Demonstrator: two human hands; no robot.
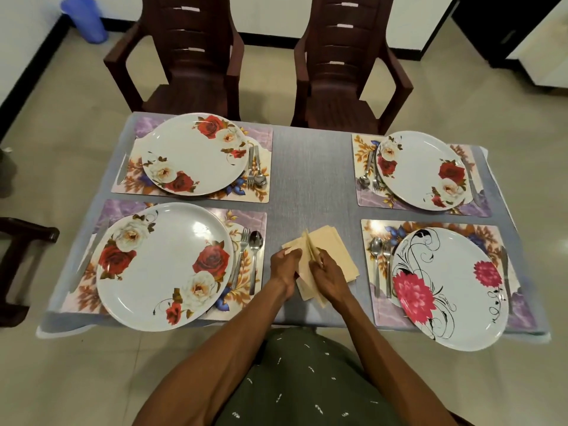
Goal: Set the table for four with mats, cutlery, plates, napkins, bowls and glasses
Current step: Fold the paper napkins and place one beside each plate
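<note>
From the head camera, a rectangular table under a grey woven cloth (310,179) carries four floral laminated place mats, one toward each corner, and each bears a round white plate. The far-left mat (264,139) holds a white plate with red and cream roses (193,153), with a steel fork and spoon (256,167) lying together just right of it. The near-left mat (258,219) holds a larger-looking rose plate (164,265), a fork (241,256) and spoon (254,256) beside its right edge. The far-right mat (362,195) has another rose plate (422,170), with spoon and fork at its left. The near-right mat (378,315) bears a white plate with pink flowers and black scrolls (450,289), which overhangs the table's near edge (spoon and fork lie left of it). In the bare middle strip lies a stack of pale yellow paper napkins (335,250). The left hand (285,265) and right hand (329,275), close together, both have fingers curled on napkins, lifting a few sheets up from the pile. Two dark brown plastic chairs (341,66) stand at the far side.
</note>
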